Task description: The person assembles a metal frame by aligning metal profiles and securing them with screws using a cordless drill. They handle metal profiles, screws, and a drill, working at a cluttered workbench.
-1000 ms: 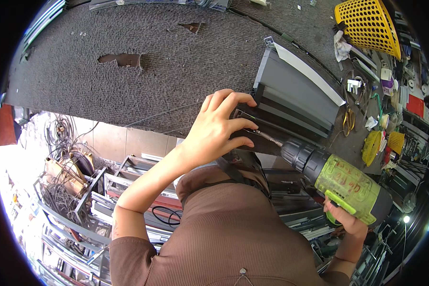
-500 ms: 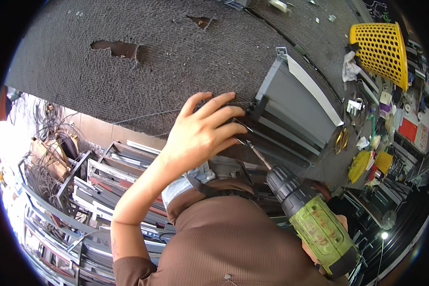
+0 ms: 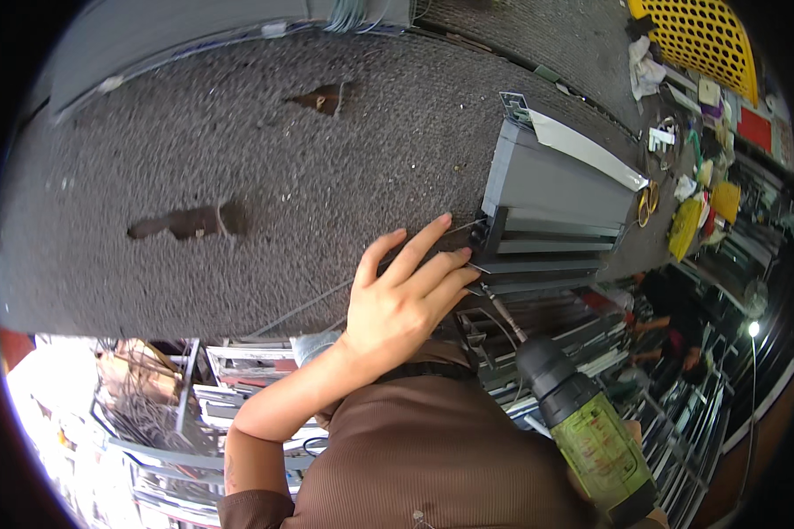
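My left hand [image 3: 406, 304] reaches over the near end of a stack of grey metal profiles [image 3: 560, 185]. Its fingers are spread and stretched toward the dark end fitting [image 3: 480, 234]; the thumb is hidden. A thin light edge shows by the fingertips, too small to name. At lower right my right hand [image 3: 633, 430], mostly hidden, grips a yellow-green and black cordless drill [image 3: 595, 450]. Its long bit [image 3: 503, 310] points up and left, the tip close to my left index fingertip. Whether the tip touches anything I cannot tell.
Grey carpet with torn holes [image 3: 181, 225] covers the work surface. A white strip [image 3: 582, 150] lies along the profiles. Yellow-handled scissors [image 3: 647, 204] and a yellow basket [image 3: 701, 44] are at the right. Racks of metal lengths [image 3: 238, 370] stand below; another person [image 3: 670, 331] is further right.
The view has shifted, showing more of the carpet's far side. In the picture my left hand and the drill tip sit further right and lower, still close together by the profile end.
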Demonstrator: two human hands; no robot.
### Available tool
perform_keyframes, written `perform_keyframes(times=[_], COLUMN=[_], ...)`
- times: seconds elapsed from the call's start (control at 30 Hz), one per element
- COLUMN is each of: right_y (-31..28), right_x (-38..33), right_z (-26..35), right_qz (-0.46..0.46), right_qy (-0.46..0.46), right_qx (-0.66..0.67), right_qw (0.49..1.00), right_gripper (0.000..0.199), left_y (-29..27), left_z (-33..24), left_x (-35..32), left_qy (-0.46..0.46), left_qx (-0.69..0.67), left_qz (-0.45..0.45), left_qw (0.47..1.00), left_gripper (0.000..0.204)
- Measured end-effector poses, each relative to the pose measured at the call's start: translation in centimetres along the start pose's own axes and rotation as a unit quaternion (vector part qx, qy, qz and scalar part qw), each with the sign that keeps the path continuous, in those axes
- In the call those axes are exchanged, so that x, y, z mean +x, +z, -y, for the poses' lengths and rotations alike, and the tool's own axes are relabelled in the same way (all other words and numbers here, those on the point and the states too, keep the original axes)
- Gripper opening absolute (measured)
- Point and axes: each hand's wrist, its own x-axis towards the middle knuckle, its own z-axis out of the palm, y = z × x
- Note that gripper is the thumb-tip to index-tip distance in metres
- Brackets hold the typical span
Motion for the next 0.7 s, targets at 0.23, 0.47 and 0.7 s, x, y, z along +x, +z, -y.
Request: perform_keyframes(times=[0.23,0.47,0.7], right_y=[2.7,0.1,-1.0], right_x=[-1.6,-0.9,-0.1], right_z=[0.1,9.9,13.3], right_qz=[-0.1,-0.03,0.011], right_qy=[-0.118,-0.161,-0.155], right_qx=[-0.139,-0.256,-0.224], right_qw=[0.978,0.953,0.962], right_gripper=[0.033,0.022,0.038], left_y=[0.1,0.7,1.0], left_z=[0.8,1.0,1.1], left_x=[0.6,0.9,0.8], left_qy=[0.018,0.01,0.013], left_qx=[0.031,0.029,0.034], left_qz=[0.035,0.024,-0.004], left_qw=[0.999,0.999,0.999], left_gripper=[0.021,0.02,0.017])
